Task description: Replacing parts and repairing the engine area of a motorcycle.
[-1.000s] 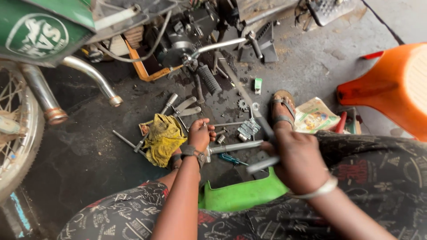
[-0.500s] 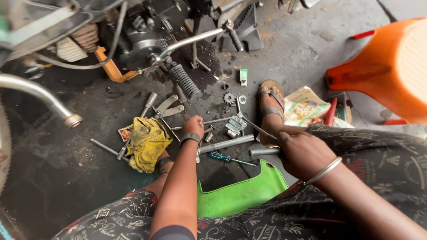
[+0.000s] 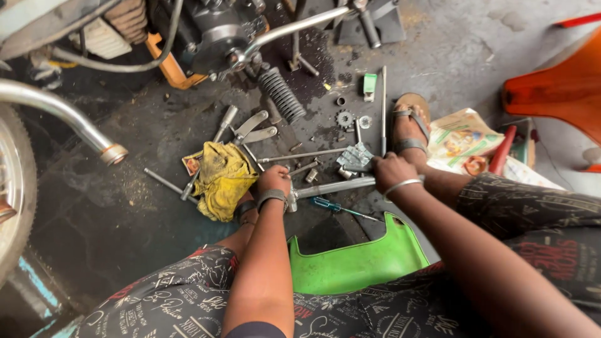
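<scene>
My left hand [image 3: 273,183] rests low on the oily floor beside a yellow rag [image 3: 223,179], its fingers closed among small metal parts; what it grips is hidden. My right hand [image 3: 389,170] reaches down next to my sandalled foot [image 3: 409,129], fingers curled at the end of a long steel bar [image 3: 335,186] and a crumpled grey piece [image 3: 355,158]. A blue-handled screwdriver [image 3: 335,206] lies just below the bar. A thin rod [image 3: 300,155] lies between both hands.
A motorcycle engine [image 3: 213,31] and chrome exhaust pipe [image 3: 62,119] stand at the top left. A black spring [image 3: 280,94], spanners [image 3: 250,128], a small gear [image 3: 344,118], a green stool [image 3: 357,263], an orange stool [image 3: 563,87] and a printed packet [image 3: 463,134] surround me.
My right hand has gone from above my lap down to the floor beside my foot. The left hand stays by the rag. The view has shifted closer to the floor.
</scene>
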